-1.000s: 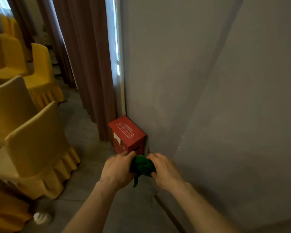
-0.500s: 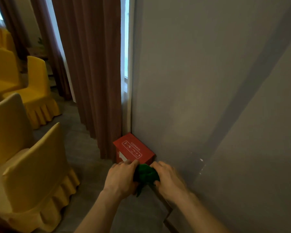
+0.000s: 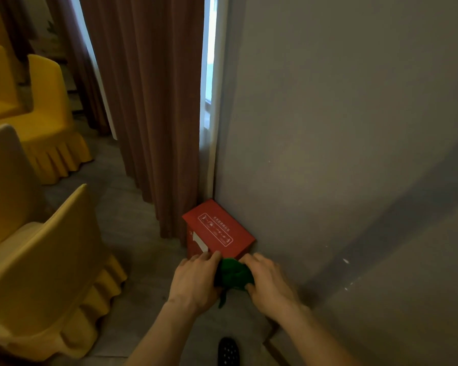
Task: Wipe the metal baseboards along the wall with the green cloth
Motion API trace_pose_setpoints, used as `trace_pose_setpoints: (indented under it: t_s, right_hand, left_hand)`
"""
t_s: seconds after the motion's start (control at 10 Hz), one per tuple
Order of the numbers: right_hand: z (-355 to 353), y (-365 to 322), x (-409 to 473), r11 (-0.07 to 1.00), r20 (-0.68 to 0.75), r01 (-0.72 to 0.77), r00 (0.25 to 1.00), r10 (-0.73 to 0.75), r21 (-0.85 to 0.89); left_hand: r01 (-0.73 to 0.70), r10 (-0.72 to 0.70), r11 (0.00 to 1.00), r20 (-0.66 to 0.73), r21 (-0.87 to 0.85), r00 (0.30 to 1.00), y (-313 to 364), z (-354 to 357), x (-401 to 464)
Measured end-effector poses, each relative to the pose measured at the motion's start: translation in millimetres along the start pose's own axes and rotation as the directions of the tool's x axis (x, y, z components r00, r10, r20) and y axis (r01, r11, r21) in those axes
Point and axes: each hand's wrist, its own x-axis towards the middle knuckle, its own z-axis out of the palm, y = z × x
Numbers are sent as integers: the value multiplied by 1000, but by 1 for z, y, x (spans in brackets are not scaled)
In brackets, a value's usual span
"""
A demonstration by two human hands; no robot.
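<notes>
1. The grey wall (image 3: 354,128) fills the right side of the view and runs down to the floor (image 3: 132,233). At its foot, a dark strip of metal baseboard (image 3: 271,344) shows only near the bottom edge, beside the right forearm; further along it is hidden behind the hands.
2. Brown curtains (image 3: 148,101) hang at the wall's end, and yellow-covered chairs (image 3: 37,260) stand well apart to the left.
3. A red box (image 3: 217,231) with white printing sits on the floor against the wall, just beyond the hands.
4. The left hand (image 3: 193,281) and right hand (image 3: 269,283) are both curled around the green cloth (image 3: 233,276), fingers closed on its sides, low beside the wall's base.
5. The cloth is bunched into a soft wad with a loose tail hanging below. It looks light and limp, so it should fold to fit the narrow strip. Gripping the bunched middle with the tail tucked in would likely give a firm pad for pressing along the metal.
6. A dark perforated shoe toe (image 3: 228,351) shows at the bottom edge.
</notes>
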Motion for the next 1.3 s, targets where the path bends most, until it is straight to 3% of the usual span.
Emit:
trace_pose_setpoints:
  t_s: [0.3, 0.7, 0.9, 1.0, 1.1, 1.3]
  right_hand:
    - [57, 73, 140, 999, 84, -19, 996, 15, 50]
    - [170, 178, 297, 998, 194, -58, 980, 54, 13]
    - [239, 213, 327, 998, 261, -56, 964, 43, 43]
    - [260, 222, 325, 1000, 354, -16, 935, 18, -8]
    - [271, 233, 318, 999, 432, 5, 902, 16, -48]
    - [262, 231, 312, 996, 439, 30, 899, 9, -84]
  left_hand:
    - [122, -116, 991, 111, -46, 987, -36, 61, 131]
    - [260, -241, 962, 182, -86, 953, -97, 202, 288]
    - [222, -217, 975, 176, -10, 960, -128, 276, 311]
    - [187, -191, 982, 260, 40, 947, -138, 298, 302]
    - [179, -186, 982, 348, 53, 919, -143, 312, 290]
    - [169, -168, 985, 379, 31, 910, -141, 300, 288]
